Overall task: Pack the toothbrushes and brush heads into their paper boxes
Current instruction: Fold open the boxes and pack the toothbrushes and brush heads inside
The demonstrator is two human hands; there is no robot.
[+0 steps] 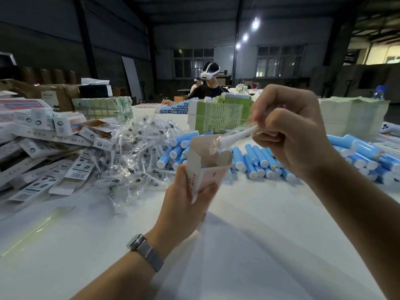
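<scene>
at the far left of the white counter lies a heap of flat white paper boxes, printed sides up, some folded and some open. just right of them sits a tangle of brush heads in clear wrappers, spilling toward the near edge. beside that, a cluster of blue toothbrush handles with white end caps lies on its side. the left hand, a metal-strap watch on its wrist, has its grip curled around the lower part of an open paper box, held upright above the counter with its top flaps spread. a wrapped white brush head points down into the box mouth; its tip seems to be just at the opening, though the clear film blurs this. the right hand pinches the upper end of that brush head, fingers curled tight. behind the hands stands a bundle of green printed cartons. further right, more blue handles lie piled. across the counter sits another person wearing a white headset.
</scene>
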